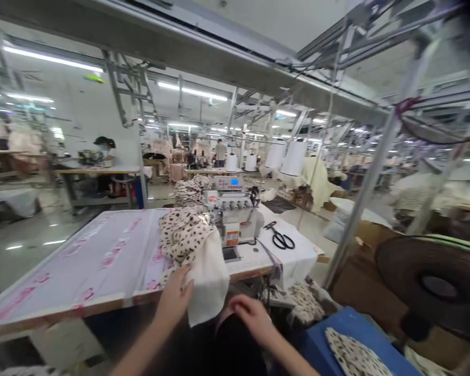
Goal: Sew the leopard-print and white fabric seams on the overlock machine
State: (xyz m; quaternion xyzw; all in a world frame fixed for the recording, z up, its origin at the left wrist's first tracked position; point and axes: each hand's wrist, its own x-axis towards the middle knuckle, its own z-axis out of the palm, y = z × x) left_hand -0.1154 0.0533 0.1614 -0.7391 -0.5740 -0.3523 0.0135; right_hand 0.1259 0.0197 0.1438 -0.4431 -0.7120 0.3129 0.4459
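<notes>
My left hand (175, 293) is at the table's front edge, its fingers and thumb closed at the border of a dark-spotted cream fabric (184, 234) and a plain white fabric piece (209, 279) that hangs over the edge. The spotted fabric lies bunched against the left side of an overlock sewing machine (235, 209). My right hand (254, 317) is in front of the table, right of the white piece and apart from it. Its fingers are curled together, slightly blurred; a thin pinkish strip shows beside them, and I cannot tell what it is.
Black scissors (282, 241) lie on white cloth right of the machine. More spotted fabric (190, 192) is heaped behind it. White thread cones (293, 158) stand beyond. At right are a metal post (362, 201), a fan (434, 284) and a blue surface (329, 334) holding a spotted piece. Other people work farther back.
</notes>
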